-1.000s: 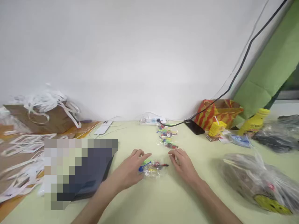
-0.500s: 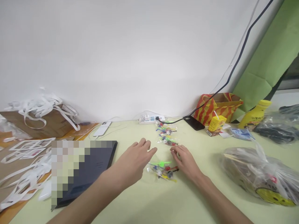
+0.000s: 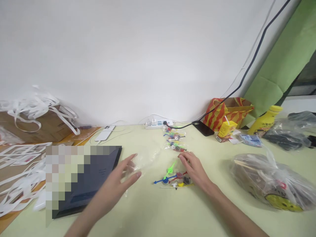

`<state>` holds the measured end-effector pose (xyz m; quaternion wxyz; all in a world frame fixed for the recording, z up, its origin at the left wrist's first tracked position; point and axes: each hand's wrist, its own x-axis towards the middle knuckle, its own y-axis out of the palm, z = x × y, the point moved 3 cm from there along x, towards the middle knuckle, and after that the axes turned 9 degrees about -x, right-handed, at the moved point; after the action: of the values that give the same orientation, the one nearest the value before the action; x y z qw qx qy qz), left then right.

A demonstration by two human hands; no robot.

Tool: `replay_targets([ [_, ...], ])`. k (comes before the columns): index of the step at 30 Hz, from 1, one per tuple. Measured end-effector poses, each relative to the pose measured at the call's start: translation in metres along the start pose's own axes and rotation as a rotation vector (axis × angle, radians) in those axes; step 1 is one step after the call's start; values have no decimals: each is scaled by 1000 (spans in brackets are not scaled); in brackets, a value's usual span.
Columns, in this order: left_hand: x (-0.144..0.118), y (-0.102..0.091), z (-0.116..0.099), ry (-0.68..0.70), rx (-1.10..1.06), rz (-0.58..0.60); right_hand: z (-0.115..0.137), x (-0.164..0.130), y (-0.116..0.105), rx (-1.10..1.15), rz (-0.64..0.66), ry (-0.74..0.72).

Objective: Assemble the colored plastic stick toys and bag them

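Observation:
My left hand (image 3: 120,179) hovers over the table by the tablet's right side, thumb and fingers spread apart. Just beyond its fingertips is a clear plastic bag (image 3: 146,158); I see no grip on it. My right hand (image 3: 194,166) is curled beside a loose group of coloured plastic parts, thumb against forefinger; anything between them is hidden. In that group are a green pointer (image 3: 170,170), a blue arrow (image 3: 161,180), a red piece (image 3: 179,175), a yellow piece (image 3: 181,184) and a thin rod (image 3: 169,187). Behind lie packets of similar parts (image 3: 175,144).
A dark tablet (image 3: 98,177), partly pixelated, lies at left, with a white phone (image 3: 105,133) behind. A power strip (image 3: 158,123) sits against the wall. At right are a black phone (image 3: 203,128), a juice carton (image 3: 226,131), a yellow bottle (image 3: 265,120) and a bagged bundle (image 3: 269,184).
My left hand has moved left and towards me, away from the parts. The parts now lie spread out without their wrapping, and a clear bag shows near my left hand. My right hand has barely moved.

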<state>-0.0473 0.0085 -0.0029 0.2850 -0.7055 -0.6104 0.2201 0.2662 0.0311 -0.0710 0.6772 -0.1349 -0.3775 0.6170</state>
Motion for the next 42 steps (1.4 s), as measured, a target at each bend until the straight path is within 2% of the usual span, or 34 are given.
replay_targets([
  [1,0,15,9,-56,-72,-25,-1,-1,1,9,-3,14],
  [3,4,39,23,-67,-96,-73,-4,-2,2,24,-8,40],
  [6,14,55,40,15,7,-132,-7,-4,4,42,8,62],
  [11,24,46,61,85,223,-177,-7,-6,6,52,46,49],
  [20,30,37,67,127,235,-150,-3,-4,4,50,60,11],
  [23,32,33,67,97,216,-184,-1,-3,0,26,58,-23],
  [26,32,32,61,54,215,-169,2,-2,-2,1,74,-50],
  [31,37,33,45,15,346,-130,7,-3,0,-3,100,-88],
  [37,70,28,41,47,534,-195,5,-5,4,-39,90,-113],
  [42,105,23,36,151,703,-227,1,-4,4,-59,69,-101],
])
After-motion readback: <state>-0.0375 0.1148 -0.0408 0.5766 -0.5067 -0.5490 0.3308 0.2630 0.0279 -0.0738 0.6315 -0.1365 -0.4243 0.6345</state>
